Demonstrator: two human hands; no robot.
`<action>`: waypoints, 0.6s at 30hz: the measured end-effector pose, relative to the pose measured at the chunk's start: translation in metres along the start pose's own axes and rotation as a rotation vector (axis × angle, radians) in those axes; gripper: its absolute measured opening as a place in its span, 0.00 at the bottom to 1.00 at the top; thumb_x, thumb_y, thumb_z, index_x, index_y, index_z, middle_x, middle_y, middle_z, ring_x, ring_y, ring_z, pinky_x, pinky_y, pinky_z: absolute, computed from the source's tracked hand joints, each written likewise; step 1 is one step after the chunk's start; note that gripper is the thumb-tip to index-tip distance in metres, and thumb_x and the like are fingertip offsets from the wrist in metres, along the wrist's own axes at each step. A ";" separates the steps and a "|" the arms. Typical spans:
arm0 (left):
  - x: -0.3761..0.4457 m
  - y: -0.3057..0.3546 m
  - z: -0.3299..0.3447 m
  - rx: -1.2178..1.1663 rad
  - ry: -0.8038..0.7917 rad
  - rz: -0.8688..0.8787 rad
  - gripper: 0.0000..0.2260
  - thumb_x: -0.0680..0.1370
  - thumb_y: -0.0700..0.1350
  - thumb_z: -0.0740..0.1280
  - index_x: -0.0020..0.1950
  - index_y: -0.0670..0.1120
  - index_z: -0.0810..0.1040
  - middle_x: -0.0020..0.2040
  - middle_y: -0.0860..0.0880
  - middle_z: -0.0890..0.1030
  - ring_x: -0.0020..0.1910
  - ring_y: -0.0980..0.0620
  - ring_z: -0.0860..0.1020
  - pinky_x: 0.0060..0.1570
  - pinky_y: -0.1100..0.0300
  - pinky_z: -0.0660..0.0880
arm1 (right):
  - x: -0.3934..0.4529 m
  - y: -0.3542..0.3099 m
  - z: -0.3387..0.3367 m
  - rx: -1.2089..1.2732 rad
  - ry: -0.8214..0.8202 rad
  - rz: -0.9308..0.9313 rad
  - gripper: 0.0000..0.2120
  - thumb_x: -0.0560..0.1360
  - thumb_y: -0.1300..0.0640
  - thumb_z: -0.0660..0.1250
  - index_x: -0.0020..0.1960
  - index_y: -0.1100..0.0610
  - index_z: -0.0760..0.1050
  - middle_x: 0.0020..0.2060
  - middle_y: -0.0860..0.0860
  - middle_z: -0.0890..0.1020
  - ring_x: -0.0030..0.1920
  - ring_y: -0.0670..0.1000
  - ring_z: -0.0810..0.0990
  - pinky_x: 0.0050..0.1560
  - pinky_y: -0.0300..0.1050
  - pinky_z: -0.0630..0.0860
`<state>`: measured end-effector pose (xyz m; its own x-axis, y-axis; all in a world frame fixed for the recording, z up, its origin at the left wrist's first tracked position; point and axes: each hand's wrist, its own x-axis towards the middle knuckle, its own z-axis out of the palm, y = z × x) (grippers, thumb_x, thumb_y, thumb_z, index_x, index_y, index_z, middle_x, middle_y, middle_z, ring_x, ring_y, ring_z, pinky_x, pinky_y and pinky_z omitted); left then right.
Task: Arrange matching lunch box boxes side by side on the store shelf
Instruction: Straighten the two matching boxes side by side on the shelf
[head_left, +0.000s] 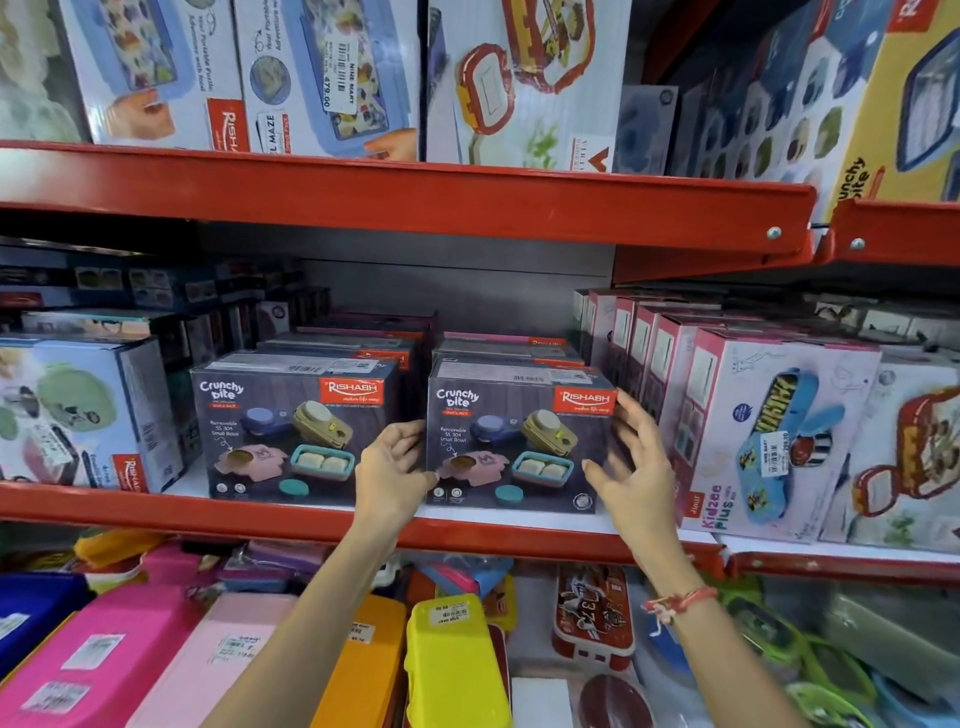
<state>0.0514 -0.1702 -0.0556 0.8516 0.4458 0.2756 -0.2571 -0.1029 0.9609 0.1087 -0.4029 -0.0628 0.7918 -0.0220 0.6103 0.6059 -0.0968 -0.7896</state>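
Observation:
Two matching dark "Crunchy Bite" lunch box boxes stand side by side at the front of the middle red shelf (260, 512). The left box (291, 426) stands alone; the right box (519, 436) sits between my hands. My left hand (392, 462) rests against its left front edge, fingers curled at the corner. My right hand (631, 462) hovers at its right side with fingers spread, touching or just off the box. More of the same boxes are stacked behind both.
Pink "Kidzee Plus" boxes (769, 431) crowd the right of the shelf, a blue-white box (83, 415) the left. Larger lunch box cartons (322, 78) fill the upper shelf. Loose coloured plastic lunch boxes (452, 660) lie on the lower shelf under my arms.

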 end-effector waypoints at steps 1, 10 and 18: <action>0.000 -0.001 0.001 -0.007 -0.006 0.003 0.25 0.66 0.23 0.68 0.59 0.42 0.74 0.48 0.54 0.81 0.50 0.55 0.80 0.48 0.64 0.79 | -0.001 0.000 0.000 -0.013 -0.002 -0.005 0.39 0.68 0.75 0.70 0.68 0.42 0.65 0.65 0.42 0.73 0.68 0.43 0.71 0.65 0.54 0.74; -0.003 -0.004 -0.002 0.031 -0.053 0.039 0.26 0.70 0.26 0.66 0.66 0.42 0.71 0.59 0.49 0.78 0.60 0.53 0.76 0.58 0.61 0.75 | -0.006 0.000 0.006 -0.117 0.078 -0.019 0.35 0.70 0.72 0.70 0.68 0.45 0.66 0.61 0.37 0.72 0.62 0.34 0.72 0.65 0.50 0.75; -0.019 0.008 -0.030 0.124 -0.095 0.148 0.17 0.75 0.38 0.66 0.64 0.49 0.75 0.58 0.54 0.80 0.60 0.61 0.76 0.61 0.59 0.75 | -0.036 -0.037 0.056 -0.063 0.325 -0.186 0.16 0.75 0.66 0.66 0.62 0.56 0.72 0.59 0.54 0.75 0.60 0.46 0.76 0.64 0.48 0.75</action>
<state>0.0192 -0.1525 -0.0539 0.8494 0.3325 0.4099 -0.3297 -0.2723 0.9040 0.0623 -0.3430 -0.0590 0.5973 -0.3120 0.7388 0.7228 -0.1899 -0.6645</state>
